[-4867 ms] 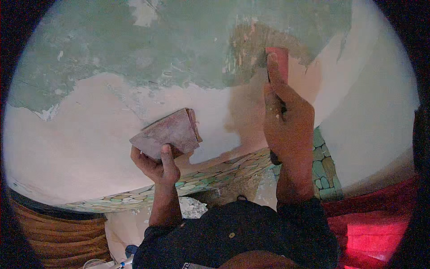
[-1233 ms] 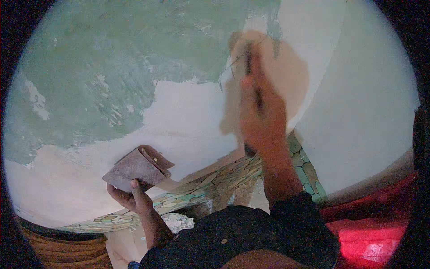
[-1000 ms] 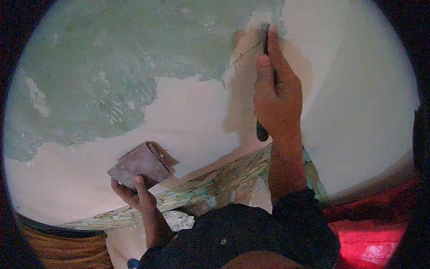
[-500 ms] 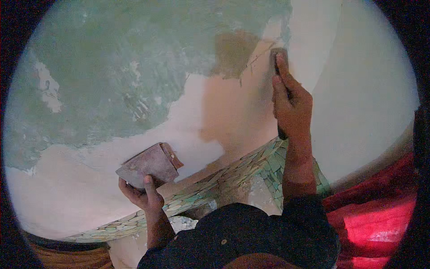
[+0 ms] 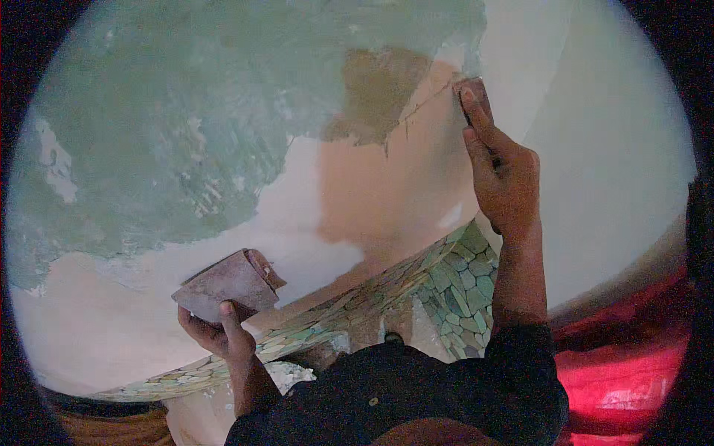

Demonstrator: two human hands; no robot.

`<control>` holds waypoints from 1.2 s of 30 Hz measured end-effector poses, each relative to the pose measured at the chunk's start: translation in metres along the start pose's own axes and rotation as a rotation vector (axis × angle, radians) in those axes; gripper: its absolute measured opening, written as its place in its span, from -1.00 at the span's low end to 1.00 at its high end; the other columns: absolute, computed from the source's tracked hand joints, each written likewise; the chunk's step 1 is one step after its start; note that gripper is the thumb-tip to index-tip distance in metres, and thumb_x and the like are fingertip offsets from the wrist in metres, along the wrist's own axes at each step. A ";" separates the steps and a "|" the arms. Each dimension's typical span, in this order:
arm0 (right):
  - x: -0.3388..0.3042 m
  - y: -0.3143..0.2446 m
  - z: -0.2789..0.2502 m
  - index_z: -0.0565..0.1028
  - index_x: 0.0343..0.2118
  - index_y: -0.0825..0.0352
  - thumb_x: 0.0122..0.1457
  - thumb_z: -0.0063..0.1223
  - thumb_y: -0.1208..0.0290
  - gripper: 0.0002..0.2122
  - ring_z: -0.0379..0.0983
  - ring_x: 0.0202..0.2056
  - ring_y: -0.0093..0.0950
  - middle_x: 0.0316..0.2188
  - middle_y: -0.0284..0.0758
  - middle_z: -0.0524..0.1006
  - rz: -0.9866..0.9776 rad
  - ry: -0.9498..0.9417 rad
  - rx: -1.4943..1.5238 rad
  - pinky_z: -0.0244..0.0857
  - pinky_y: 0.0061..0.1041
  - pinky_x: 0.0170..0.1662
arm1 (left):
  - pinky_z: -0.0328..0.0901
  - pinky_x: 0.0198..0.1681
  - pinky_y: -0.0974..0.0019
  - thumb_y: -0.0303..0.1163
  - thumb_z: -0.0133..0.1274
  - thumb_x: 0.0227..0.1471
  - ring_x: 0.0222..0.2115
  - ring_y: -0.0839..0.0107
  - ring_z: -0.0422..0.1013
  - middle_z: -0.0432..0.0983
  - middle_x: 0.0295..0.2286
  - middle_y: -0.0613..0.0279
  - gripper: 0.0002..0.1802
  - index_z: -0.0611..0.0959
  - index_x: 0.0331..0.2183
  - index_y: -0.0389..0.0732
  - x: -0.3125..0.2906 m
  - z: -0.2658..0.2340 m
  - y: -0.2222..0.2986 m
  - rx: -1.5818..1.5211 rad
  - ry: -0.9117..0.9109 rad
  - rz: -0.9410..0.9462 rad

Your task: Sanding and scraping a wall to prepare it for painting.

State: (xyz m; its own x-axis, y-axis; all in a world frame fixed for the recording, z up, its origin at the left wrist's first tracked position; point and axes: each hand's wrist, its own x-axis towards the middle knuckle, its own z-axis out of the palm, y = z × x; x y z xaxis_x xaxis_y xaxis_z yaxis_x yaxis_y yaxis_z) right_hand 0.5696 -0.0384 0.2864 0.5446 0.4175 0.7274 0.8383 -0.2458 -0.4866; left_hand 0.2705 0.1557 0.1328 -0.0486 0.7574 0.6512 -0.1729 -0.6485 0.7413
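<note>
In my left hand (image 5: 219, 334) is a folded sheaf of purplish-brown sandpaper (image 5: 230, 286), pinched at its lower edge with the thumb in front. Its right end curls over, and it is held in front of the white lower part of the wall. My right hand (image 5: 502, 171) is raised near the corner where two wall faces meet. A small reddish-brown folded piece of sandpaper (image 5: 477, 93) lies under its outstretched fingers, against the wall. The fingers partly cover that piece.
The wall (image 5: 163, 111) has patchy green paint above and white below, with shadows across it. Along its foot runs a band of green stone-pattern tiles (image 5: 461, 279). Red cloth (image 5: 625, 372) lies at the lower right, brown cloth (image 5: 115, 427) at the lower left.
My right hand has shifted slightly right, and its sandpaper has turned to show more of its flat face. The left hand with the sandpaper sits a little further left and lower in view.
</note>
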 end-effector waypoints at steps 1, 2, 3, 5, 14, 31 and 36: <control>0.003 0.002 -0.001 0.38 0.04 0.16 0.16 -0.06 0.53 -0.65 0.31 -0.05 -0.65 -0.02 -0.24 0.41 -0.007 -0.003 0.006 0.23 -0.57 -0.03 | 0.14 0.02 0.14 -0.13 0.23 -0.13 -0.03 0.22 0.19 0.21 -0.02 0.02 -0.16 0.17 0.06 -0.28 -0.002 0.003 0.002 -0.019 0.029 -0.003; 0.008 0.004 -0.002 0.37 0.04 0.17 0.16 -0.07 0.55 -0.64 0.31 -0.05 -0.66 -0.01 -0.25 0.40 -0.037 -0.002 0.033 0.24 -0.57 -0.03 | 0.14 0.02 0.14 -0.13 0.23 -0.13 -0.03 0.22 0.19 0.21 -0.02 0.02 -0.16 0.17 0.06 -0.28 -0.003 0.007 0.004 -0.015 0.037 -0.001; 0.011 0.006 -0.003 0.37 0.05 0.18 0.15 -0.07 0.56 -0.63 0.30 -0.05 -0.67 0.01 -0.27 0.39 -0.066 -0.002 0.061 0.24 -0.57 -0.03 | 0.15 0.00 0.16 -0.15 0.22 -0.11 -0.04 0.23 0.19 0.21 -0.03 0.02 -0.17 0.15 0.06 -0.28 -0.003 0.011 0.007 -0.013 0.049 0.004; 0.011 0.007 -0.004 0.36 0.06 0.19 0.15 -0.07 0.58 -0.62 0.30 -0.05 -0.68 0.02 -0.27 0.38 -0.081 -0.031 0.095 0.23 -0.58 -0.03 | 0.16 -0.02 0.18 -0.16 0.21 -0.09 -0.05 0.25 0.20 0.21 -0.04 0.02 -0.18 0.13 0.06 -0.27 -0.003 0.014 0.008 -0.006 0.065 0.010; 0.026 0.004 -0.007 0.33 0.08 0.03 0.08 -0.06 0.58 -0.53 0.36 -0.48 -0.51 -0.27 -0.14 0.41 -0.291 0.050 0.076 0.31 -0.52 -0.40 | 0.15 0.03 0.15 -0.13 0.25 -0.15 -0.03 0.21 0.20 0.21 -0.04 0.04 -0.14 0.16 0.06 -0.26 -0.011 0.030 0.013 -0.009 0.145 0.031; 0.022 0.040 -0.011 0.44 -0.01 0.07 0.05 0.00 0.59 -0.59 0.20 -0.68 -0.50 -0.70 -0.17 0.34 -0.453 0.056 0.059 0.17 -0.58 -0.56 | 0.11 0.05 0.11 -0.18 0.21 -0.11 0.00 0.19 0.16 0.19 0.00 0.02 -0.18 0.16 0.08 -0.26 -0.011 0.037 0.012 -0.024 0.162 0.057; 0.031 0.019 -0.014 0.42 0.01 0.01 -0.04 -0.05 0.60 -0.50 0.46 -0.51 -0.20 -0.45 -0.15 0.53 -0.371 -0.087 -0.007 0.36 -0.34 -0.38 | 0.09 0.05 0.11 -0.16 0.20 -0.10 0.00 0.19 0.15 0.17 0.00 0.01 -0.17 0.13 0.08 -0.27 -0.007 0.031 0.012 0.029 0.111 0.070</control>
State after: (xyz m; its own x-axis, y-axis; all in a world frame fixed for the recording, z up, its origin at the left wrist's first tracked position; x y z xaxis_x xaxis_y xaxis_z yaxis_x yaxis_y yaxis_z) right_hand 0.6029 -0.0424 0.3067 0.2005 0.5517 0.8096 0.9784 -0.0697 -0.1948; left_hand 0.2988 0.1398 0.1421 -0.1682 0.7131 0.6806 -0.1373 -0.7007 0.7002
